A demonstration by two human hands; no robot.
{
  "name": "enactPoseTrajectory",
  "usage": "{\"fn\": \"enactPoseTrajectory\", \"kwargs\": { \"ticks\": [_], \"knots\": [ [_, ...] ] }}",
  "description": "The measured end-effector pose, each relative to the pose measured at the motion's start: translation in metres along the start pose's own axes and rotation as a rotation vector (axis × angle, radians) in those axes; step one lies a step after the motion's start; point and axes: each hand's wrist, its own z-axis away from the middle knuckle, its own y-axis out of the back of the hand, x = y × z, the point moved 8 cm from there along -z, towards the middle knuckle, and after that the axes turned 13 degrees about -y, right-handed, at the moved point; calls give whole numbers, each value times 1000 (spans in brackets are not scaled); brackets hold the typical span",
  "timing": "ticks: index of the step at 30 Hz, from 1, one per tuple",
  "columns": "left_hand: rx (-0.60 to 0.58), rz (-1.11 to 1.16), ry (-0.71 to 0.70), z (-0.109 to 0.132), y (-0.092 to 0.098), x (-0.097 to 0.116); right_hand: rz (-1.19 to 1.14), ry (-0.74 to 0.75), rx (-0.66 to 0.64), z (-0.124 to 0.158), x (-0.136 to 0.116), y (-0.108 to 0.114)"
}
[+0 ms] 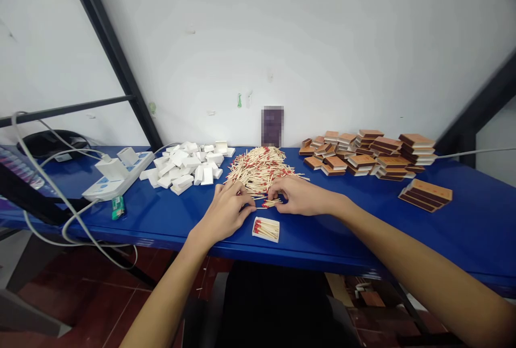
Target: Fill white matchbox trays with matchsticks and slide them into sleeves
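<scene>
A large heap of red-tipped matches (262, 169) lies on the blue table. My right hand (296, 195) is closed on a small bunch of matches (272, 203) at the heap's near edge, their red heads pointing left. Just to the left, my left hand (230, 209) rests by the heap with its fingers bent; its thumb and fingertips are near a loose match, and whether they hold one cannot be told. Nearer the table's front edge, a white matchbox tray (266, 229) holds several matches, red heads to the left.
White empty trays (187, 164) are piled at the left, beside a power strip (121, 176) with cables and a green packet (118, 207). Brown matchbox sleeves (363, 154) are stacked at the right, with another stack (425, 195) nearer. A dark blurred object (272, 125) stands against the wall.
</scene>
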Motion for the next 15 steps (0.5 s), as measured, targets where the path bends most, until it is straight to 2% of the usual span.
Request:
{"fn": "enactPoseTrajectory", "kwargs": {
  "ticks": [4,9,12,15],
  "knots": [
    [-33,72,-19,0,-2,0,-54,5,-25,-1,-1,-1],
    [78,261,-54,3,13,7,-99,-21,-90,-1,0,-2],
    [38,405,-123,3,12,20,-103,-15,-69,-1,1,0],
    [-22,459,-150,2,5,26,-120,8,-80,-1,2,0]
  ]
}}
